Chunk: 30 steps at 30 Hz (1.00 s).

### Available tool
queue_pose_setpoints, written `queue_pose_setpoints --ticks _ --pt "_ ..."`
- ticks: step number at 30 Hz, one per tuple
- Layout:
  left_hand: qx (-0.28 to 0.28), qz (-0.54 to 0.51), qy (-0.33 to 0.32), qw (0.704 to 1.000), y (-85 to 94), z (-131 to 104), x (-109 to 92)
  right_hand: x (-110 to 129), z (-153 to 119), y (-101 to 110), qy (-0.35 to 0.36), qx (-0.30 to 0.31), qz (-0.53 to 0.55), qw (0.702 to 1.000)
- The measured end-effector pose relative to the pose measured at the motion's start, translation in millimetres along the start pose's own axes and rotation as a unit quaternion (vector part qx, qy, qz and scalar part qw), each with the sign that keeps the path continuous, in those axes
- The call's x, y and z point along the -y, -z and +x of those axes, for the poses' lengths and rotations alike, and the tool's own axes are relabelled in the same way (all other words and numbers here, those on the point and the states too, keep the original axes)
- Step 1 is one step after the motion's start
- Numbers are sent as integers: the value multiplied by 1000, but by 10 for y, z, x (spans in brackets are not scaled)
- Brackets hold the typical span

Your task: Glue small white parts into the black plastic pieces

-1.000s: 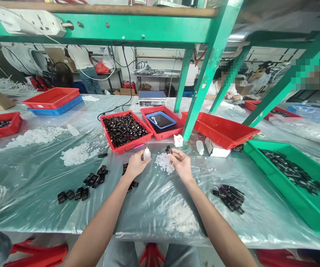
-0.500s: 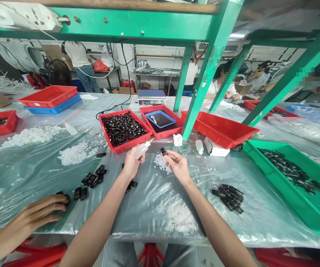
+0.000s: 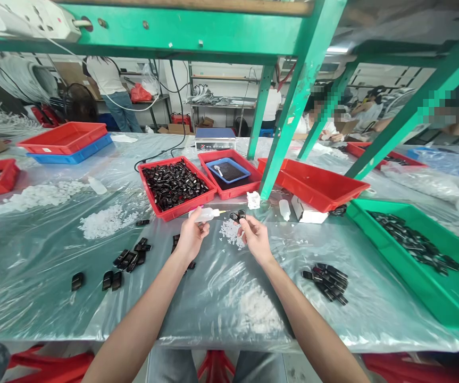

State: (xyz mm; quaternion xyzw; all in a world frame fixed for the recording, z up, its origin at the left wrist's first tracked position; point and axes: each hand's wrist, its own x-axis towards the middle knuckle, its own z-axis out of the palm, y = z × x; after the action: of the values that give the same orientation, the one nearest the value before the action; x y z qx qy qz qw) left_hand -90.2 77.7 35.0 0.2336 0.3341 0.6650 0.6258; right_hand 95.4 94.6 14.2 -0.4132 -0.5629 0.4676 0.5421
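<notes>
My left hand (image 3: 191, 238) bare, my right hand (image 3: 256, 239) likewise bare, both my forearms (image 3: 146, 306) uncovered along their visible length, my trousers (image 3: 175, 366) faded grey-blue, denim-like cloth, plain where visible, weave indistinct

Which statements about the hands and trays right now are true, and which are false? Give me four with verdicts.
1. The left hand holds a translucent bottle. True.
2. The right hand lies open and flat. False: it pinches a small black item.
3. A blue tray sits inside a red tray. True.
4. The green tray is bare. False: dark pieces lie in it.
</notes>
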Motion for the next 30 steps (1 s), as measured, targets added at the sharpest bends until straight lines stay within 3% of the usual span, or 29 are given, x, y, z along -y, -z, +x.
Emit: queue_pose_setpoints --ticks 14,19,30 --pt "-45 123 -72 989 31 29 27 -35 9 13 23 0 -22 1000" --pt "-1 166 -117 979 54 28 -48 -17 -17 9 15 18 -51 998" --pt "-11 235 -108 966 96 22 -79 36 -26 2 13 30 -47 998"
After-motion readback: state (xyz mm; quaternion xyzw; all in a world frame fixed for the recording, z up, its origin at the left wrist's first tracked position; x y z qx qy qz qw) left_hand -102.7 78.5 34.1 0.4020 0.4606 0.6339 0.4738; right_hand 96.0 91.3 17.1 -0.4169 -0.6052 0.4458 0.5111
